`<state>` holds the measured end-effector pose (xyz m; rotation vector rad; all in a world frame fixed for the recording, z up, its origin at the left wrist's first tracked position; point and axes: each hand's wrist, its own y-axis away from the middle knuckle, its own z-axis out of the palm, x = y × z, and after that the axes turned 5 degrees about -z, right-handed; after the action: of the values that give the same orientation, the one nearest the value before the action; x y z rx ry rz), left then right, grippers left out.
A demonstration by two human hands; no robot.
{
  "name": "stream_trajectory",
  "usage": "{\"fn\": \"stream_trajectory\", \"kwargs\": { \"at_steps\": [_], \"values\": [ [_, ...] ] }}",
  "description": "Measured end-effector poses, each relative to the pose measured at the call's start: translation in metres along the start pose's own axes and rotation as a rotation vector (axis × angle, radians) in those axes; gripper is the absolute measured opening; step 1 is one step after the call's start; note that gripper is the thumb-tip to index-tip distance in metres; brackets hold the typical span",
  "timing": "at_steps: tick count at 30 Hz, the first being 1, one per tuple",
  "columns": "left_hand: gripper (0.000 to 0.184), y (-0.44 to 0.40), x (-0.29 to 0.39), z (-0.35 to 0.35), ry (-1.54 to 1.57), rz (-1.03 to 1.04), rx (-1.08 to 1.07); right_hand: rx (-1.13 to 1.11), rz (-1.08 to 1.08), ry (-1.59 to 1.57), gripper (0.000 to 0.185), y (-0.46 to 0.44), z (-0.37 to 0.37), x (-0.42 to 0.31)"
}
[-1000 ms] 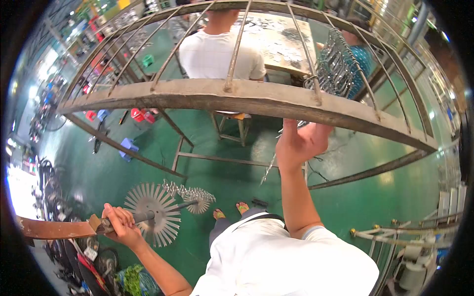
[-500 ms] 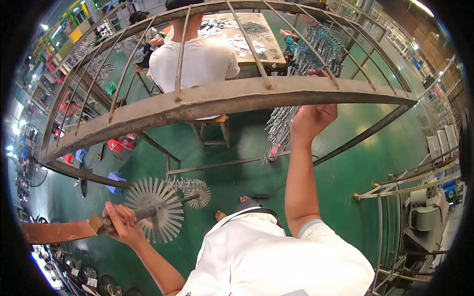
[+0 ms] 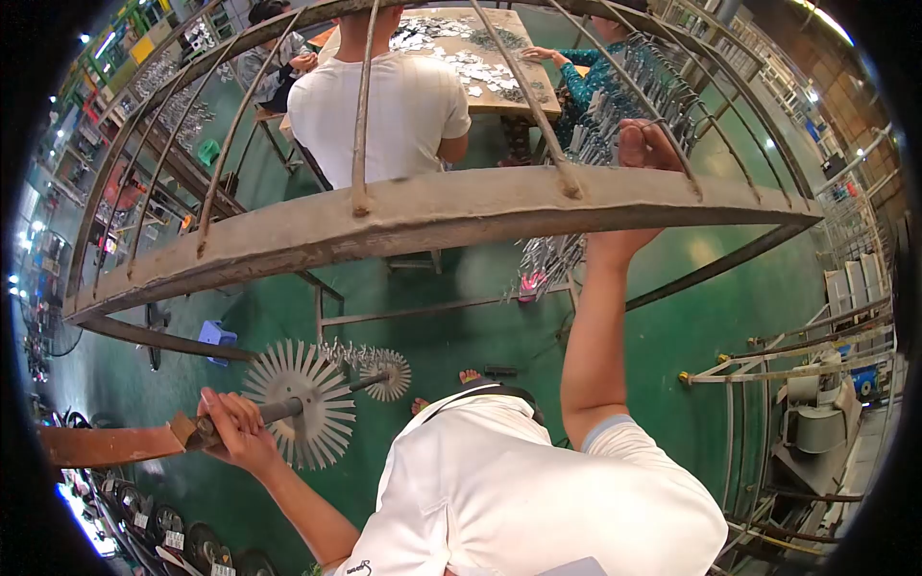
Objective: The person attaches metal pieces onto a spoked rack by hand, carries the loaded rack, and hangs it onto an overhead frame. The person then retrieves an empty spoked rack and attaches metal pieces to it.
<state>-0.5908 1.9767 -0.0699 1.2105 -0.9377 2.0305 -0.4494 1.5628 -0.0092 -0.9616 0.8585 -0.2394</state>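
Note:
My left hand (image 3: 235,429) is wrapped around the metal shaft (image 3: 279,411) that carries a slotted disc (image 3: 312,403) with a fan of flat teeth. A smaller toothed disc (image 3: 388,375) sits further along the shaft, and small metal hooks (image 3: 351,356) hang between the two. My right hand (image 3: 642,158) is raised at the curved metal rack (image 3: 451,206), fingers curled, beside a dense bunch of hanging metal hooks (image 3: 552,261). The rack's front bar hides part of that hand, so what its fingers hold does not show.
Beyond the rack a person in a white shirt (image 3: 375,120) sits at a table (image 3: 523,38) strewn with flat metal pieces. A person in a green patterned sleeve (image 3: 581,82) sits at its right. A blue stool (image 3: 218,336) stands left; metal frames (image 3: 768,384) stand right.
My right hand has moved up and slightly right along the hanging hooks. The rack's front bar sits lower in view. My left hand keeps its grip on the shaft.

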Motion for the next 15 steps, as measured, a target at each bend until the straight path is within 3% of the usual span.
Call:
{"fn": "stream_trajectory", "kwargs": {
  "at_steps": [15],
  "values": [
    [0.042, 0.001, -0.007, 0.000, -0.056, -0.017, 0.016, 0.139, 0.034, -0.039, 0.017, -0.004, 0.012, -0.020]
  ]
}}
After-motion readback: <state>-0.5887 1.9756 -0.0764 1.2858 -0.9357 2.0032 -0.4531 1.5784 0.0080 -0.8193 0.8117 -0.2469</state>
